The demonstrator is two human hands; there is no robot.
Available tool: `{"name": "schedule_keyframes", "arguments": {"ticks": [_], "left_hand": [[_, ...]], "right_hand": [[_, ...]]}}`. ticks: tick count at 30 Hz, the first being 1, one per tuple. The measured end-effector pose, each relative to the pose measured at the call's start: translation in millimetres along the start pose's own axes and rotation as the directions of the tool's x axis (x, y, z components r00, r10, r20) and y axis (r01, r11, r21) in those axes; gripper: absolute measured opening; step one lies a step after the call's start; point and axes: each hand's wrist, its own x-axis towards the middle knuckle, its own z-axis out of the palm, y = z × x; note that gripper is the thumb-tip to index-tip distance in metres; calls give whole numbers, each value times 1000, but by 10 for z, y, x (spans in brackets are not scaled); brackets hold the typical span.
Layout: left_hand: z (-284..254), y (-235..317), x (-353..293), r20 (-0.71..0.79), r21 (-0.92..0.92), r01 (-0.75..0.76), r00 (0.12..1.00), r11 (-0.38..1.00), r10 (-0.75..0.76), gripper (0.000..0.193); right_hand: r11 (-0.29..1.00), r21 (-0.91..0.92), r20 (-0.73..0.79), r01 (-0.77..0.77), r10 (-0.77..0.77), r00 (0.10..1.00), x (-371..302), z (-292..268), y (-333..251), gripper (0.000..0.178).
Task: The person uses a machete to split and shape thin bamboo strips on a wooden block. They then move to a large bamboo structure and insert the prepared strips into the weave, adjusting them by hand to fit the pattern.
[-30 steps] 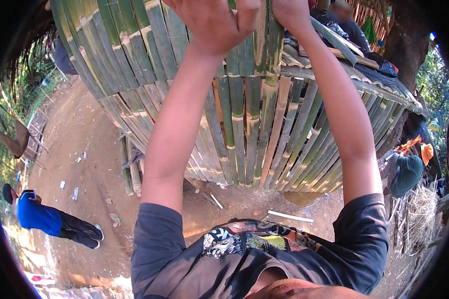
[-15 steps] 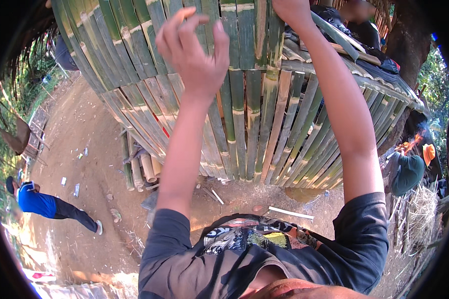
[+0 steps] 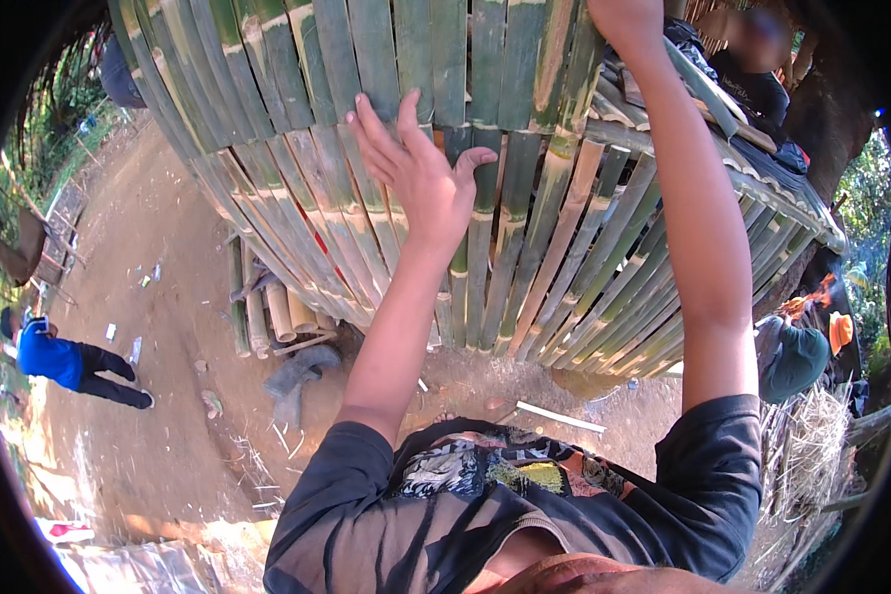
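L hand [image 3: 421,188] is dropping to lower edge of upper bamboo strips [image 3: 376,59], fingers spreading, gripping nothing; R hand [image 3: 632,25] is staying by their R edge, can't tell grip (cut off), so R's prob. steadying alone. Strips're sitting above lower slats [image 3: 542,218], long axes running up-down, lower ends pointing toward wearer.

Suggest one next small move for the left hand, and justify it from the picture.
Perhaps lay the left hand flat to steady the upper bamboo strips: its fingers are spread, holding nothing visible, over their lower ends, while the right hand is near those strips' right edge.
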Motion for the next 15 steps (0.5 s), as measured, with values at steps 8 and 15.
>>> {"name": "schedule_keyframes", "arguments": {"ticks": [8, 15], "left_hand": [[5, -39, -329, -121, -90, -24, 993, 996, 13, 71], [-87, -174, -538, -50, 49, 92, 995, 995, -89, 78]], "right_hand": [[998, -42, 10, -40, 40, 999, 86, -61, -46, 58], [1000, -15, -2, 4, -4, 1000, 13, 100, -71, 59]]}}
